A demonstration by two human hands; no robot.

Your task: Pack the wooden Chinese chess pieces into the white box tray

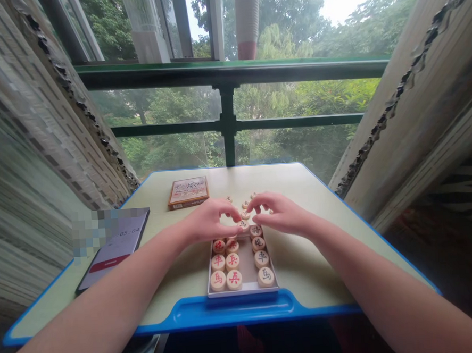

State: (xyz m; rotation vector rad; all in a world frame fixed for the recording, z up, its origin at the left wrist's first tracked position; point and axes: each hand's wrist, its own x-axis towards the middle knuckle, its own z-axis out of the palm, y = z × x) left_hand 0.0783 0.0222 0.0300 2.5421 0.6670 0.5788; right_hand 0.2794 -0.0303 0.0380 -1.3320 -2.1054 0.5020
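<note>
My left hand reaches in over the far end of a shallow white box tray. Its thumb and forefinger close on the left edge of a Chinese chess piece with a black character. My right hand is opposite, thumb and forefinger curved but apart, its thumb close to that same piece. Inside the tray, red-character pieces fill two columns on the left, partly hidden by my left hand. Black-character pieces form one column along the right side. More loose pieces lie beyond, between my hands.
A flat Chinese chess box lies at the back left of the table. At the left edge a tablet shows a timer. The table has a blue rim with a moulded groove in front. Curtains and a green railing stand beyond.
</note>
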